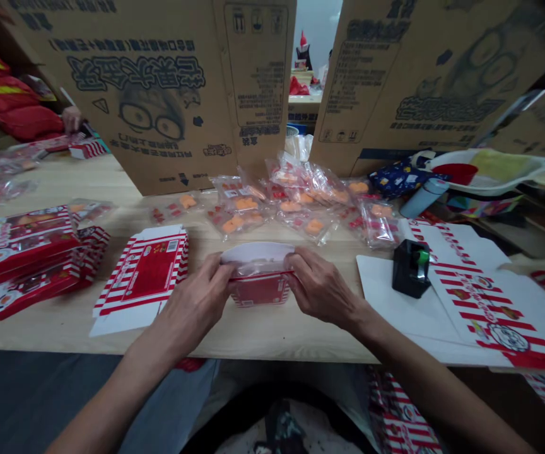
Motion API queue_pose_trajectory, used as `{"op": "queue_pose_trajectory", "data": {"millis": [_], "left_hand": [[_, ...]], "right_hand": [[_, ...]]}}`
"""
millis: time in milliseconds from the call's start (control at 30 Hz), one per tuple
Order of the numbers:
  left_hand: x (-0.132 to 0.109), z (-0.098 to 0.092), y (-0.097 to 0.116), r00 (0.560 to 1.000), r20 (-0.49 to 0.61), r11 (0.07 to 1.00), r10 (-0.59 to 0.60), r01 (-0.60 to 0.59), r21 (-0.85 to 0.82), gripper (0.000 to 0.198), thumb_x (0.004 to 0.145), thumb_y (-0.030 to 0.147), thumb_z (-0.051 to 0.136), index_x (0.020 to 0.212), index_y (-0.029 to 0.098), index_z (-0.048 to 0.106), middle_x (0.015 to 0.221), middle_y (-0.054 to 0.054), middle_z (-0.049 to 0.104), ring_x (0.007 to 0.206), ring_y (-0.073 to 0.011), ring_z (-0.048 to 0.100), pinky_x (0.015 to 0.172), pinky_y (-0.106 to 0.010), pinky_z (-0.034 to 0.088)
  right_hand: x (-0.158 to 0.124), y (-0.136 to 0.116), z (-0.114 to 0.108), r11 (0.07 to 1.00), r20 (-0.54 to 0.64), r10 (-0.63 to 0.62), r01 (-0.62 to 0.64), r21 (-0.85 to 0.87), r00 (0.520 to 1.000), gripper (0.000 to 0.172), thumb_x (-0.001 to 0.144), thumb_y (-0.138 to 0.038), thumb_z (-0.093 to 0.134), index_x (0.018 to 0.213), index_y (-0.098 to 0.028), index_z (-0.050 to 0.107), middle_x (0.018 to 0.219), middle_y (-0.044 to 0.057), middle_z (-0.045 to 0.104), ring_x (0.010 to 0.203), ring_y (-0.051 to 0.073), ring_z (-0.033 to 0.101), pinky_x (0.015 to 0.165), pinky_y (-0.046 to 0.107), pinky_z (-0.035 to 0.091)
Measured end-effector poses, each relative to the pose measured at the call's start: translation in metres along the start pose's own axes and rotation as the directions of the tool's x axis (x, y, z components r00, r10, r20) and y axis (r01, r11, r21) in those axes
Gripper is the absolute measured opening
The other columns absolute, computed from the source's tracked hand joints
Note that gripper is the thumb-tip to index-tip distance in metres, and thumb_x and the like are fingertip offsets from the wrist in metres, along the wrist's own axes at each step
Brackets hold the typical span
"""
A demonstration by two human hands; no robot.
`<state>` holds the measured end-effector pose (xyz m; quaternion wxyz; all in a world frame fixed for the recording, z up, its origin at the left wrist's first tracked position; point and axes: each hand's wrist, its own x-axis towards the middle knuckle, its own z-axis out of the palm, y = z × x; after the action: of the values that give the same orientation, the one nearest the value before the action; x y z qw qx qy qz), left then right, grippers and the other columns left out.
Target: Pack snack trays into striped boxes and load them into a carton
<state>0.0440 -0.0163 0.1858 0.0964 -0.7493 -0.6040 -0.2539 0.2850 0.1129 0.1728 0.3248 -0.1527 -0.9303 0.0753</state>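
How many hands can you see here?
3: the person's left hand and right hand, both on a red-and-white carton, and a co-worker's hand at the far upper left. More may be hidden.

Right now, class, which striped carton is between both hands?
The partly folded carton between the left hand and right hand; the others lie flat or stacked.

Flat cartons (pixel 26 252) lie left, apparently bagged sweets (pixel 239 205) behind.

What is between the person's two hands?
A red-and-white striped carton, a clear plastic packet in its opening, gripped by left hand and right hand; head view.
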Motion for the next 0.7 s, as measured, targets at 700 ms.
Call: {"op": "queue_pose_trajectory", "data": {"millis": [700], "left_hand": [[0.001, 0.046, -0.005, 0.883, -0.278, 0.708, -0.379, 0.084, -0.701, 0.015, 0.088, 0.024, 0.072, 0.1, 0.023, 0.065, 0.084, -0.001, 0.066, 0.078, -0.0151, 0.061, 0.07, -0.025, 0.05]], "right_hand": [[-0.012, 0.017, 0.02, 0.974, -0.134, -0.064, 0.091, 0.207, 0.989, 0.021, 0.093, -0.009, 0.047, 0.106, -0.023, 0.057, 0.106, 0.012, 0.057, 0.095, 0.024, 0.059, 0.079, 0.037, 0.052]]}}
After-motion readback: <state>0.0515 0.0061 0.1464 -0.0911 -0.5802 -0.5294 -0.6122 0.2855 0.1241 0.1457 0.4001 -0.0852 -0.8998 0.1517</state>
